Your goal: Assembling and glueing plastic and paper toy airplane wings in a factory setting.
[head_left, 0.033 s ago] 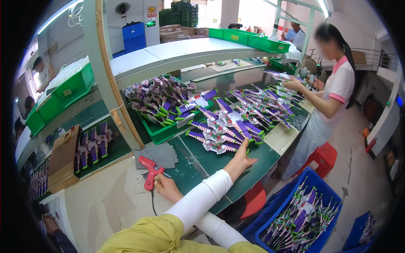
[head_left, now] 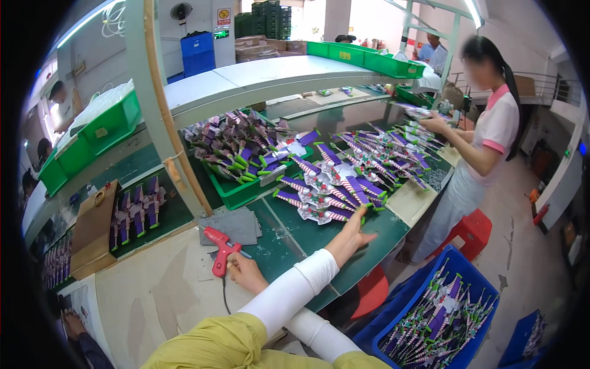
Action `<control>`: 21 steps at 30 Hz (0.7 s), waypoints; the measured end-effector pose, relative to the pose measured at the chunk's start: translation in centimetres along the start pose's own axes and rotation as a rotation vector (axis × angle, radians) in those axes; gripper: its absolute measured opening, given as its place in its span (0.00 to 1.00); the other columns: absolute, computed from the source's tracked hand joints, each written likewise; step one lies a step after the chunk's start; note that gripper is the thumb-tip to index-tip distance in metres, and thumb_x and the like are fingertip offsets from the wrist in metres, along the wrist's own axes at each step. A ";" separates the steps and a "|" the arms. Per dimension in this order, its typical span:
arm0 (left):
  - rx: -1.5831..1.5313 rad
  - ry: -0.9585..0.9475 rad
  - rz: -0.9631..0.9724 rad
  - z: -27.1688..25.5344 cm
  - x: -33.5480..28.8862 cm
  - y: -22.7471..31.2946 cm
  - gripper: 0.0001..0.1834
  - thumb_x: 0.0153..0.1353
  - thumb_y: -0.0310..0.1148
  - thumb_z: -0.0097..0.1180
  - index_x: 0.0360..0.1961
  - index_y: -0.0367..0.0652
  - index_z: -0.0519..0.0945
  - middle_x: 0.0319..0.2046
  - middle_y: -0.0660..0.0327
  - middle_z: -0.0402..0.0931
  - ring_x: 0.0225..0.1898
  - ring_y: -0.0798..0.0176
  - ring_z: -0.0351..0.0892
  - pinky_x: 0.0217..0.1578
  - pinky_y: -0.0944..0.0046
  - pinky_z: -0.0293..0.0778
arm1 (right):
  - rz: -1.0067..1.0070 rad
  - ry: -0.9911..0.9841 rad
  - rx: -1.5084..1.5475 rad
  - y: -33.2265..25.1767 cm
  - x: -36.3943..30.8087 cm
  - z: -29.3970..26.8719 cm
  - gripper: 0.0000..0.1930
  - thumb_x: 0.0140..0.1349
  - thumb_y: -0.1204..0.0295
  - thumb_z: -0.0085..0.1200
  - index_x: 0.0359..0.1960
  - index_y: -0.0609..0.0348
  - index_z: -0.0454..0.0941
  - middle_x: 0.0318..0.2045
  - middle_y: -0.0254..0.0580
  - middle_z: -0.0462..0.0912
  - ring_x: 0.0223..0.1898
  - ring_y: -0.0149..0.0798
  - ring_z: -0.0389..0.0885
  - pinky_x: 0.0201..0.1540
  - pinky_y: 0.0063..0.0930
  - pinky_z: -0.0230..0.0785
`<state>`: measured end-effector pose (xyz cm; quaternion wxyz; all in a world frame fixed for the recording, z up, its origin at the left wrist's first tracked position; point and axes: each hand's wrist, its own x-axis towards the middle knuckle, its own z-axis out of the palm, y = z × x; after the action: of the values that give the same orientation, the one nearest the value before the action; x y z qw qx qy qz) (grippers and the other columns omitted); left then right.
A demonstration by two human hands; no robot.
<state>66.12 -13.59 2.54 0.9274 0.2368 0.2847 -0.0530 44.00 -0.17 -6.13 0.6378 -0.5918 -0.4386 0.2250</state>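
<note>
My forearms cross, the left over the right. My left hand (head_left: 349, 238) reaches to the right, fingers stretched and thumb apart, with its fingertips at the near edge of a row of toy figure parts (head_left: 316, 192). These are white bodies with purple wings, striped limbs and green tips. Whether the fingertips touch a part, I cannot tell. On the left, my right hand (head_left: 247, 274) is closed on the handle of a red glue gun (head_left: 222, 251). Its dark cord trails down the worktop, and a grey cloth (head_left: 233, 225) lies just behind it.
A green crate (head_left: 238, 195) heaped with similar parts stands behind. More parts (head_left: 393, 154) cover the green table toward a co-worker (head_left: 491, 123) holding one. A blue bin (head_left: 452, 301) of parts and a red stool (head_left: 470, 234) stand right. A wooden post (head_left: 175, 129) rises at left.
The view has shifted slightly. My two hands keep their places, at the toy parts and on the glue gun. The co-worker's hands have moved a little.
</note>
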 end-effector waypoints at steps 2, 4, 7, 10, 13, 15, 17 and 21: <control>0.025 -0.012 -0.136 -2.2 -1.0 1.4 0.45 0.55 0.53 0.64 0.68 0.46 0.58 0.68 0.42 0.50 0.61 0.38 0.65 0.58 0.40 0.66 | 0.150 -0.074 0.056 -1.7 0.0 0.8 0.10 0.65 0.72 0.53 0.46 0.62 0.72 0.26 0.40 0.81 0.21 0.30 0.79 0.22 0.26 0.73; 0.157 0.021 -0.164 -1.6 -6.3 1.8 0.46 0.55 0.53 0.65 0.66 0.39 0.59 0.66 0.39 0.52 0.57 0.40 0.71 0.54 0.47 0.73 | 0.221 -0.067 0.039 -2.2 0.0 -0.2 0.11 0.66 0.70 0.54 0.46 0.61 0.72 0.27 0.42 0.81 0.21 0.30 0.80 0.21 0.26 0.73; 0.251 -0.248 0.025 -6.3 -12.1 4.2 0.31 0.60 0.48 0.61 0.57 0.39 0.69 0.56 0.50 0.68 0.48 0.51 0.79 0.47 0.57 0.78 | 0.233 -0.069 0.044 -1.7 0.2 0.9 0.17 0.65 0.66 0.56 0.49 0.63 0.69 0.26 0.42 0.82 0.22 0.31 0.81 0.22 0.25 0.73; 0.459 -0.185 0.327 -9.3 -20.9 5.9 0.22 0.64 0.46 0.58 0.54 0.47 0.74 0.47 0.63 0.76 0.44 0.64 0.81 0.42 0.65 0.77 | 0.151 -0.001 -0.048 -1.7 -0.4 1.2 0.25 0.63 0.62 0.59 0.56 0.62 0.64 0.30 0.45 0.83 0.26 0.32 0.82 0.26 0.25 0.75; 0.584 -0.214 0.589 -15.4 -26.0 6.2 0.19 0.69 0.40 0.52 0.58 0.45 0.74 0.45 0.65 0.78 0.42 0.71 0.80 0.44 0.70 0.75 | 0.093 0.222 0.031 0.4 -0.8 2.2 0.35 0.61 0.61 0.62 0.64 0.58 0.58 0.39 0.48 0.82 0.34 0.33 0.82 0.35 0.25 0.76; 0.597 -0.119 0.747 -20.3 -30.8 5.6 0.17 0.71 0.37 0.49 0.56 0.40 0.74 0.43 0.64 0.79 0.42 0.72 0.79 0.45 0.69 0.75 | 0.180 0.097 0.530 1.8 -1.3 1.3 0.40 0.59 0.58 0.64 0.68 0.55 0.54 0.48 0.50 0.78 0.37 0.35 0.81 0.39 0.27 0.76; 0.555 -0.044 0.865 -25.4 -33.8 3.9 0.15 0.71 0.34 0.48 0.53 0.37 0.75 0.42 0.63 0.78 0.42 0.72 0.77 0.46 0.67 0.75 | 0.396 0.022 0.368 2.9 0.3 1.4 0.45 0.58 0.57 0.63 0.70 0.59 0.48 0.57 0.56 0.71 0.46 0.43 0.80 0.45 0.33 0.75; 0.526 0.118 0.956 -32.3 -39.0 0.4 0.13 0.71 0.31 0.47 0.51 0.37 0.76 0.38 0.63 0.77 0.42 0.70 0.77 0.46 0.67 0.75 | -0.012 0.410 -0.729 -2.0 0.9 6.1 0.57 0.46 0.50 0.69 0.66 0.77 0.46 0.51 0.69 0.72 0.53 0.61 0.72 0.58 0.44 0.64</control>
<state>17.48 0.51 0.79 0.7401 0.5663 0.1740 0.3183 38.99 3.57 -4.49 0.4622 -0.8087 -0.3568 -0.0711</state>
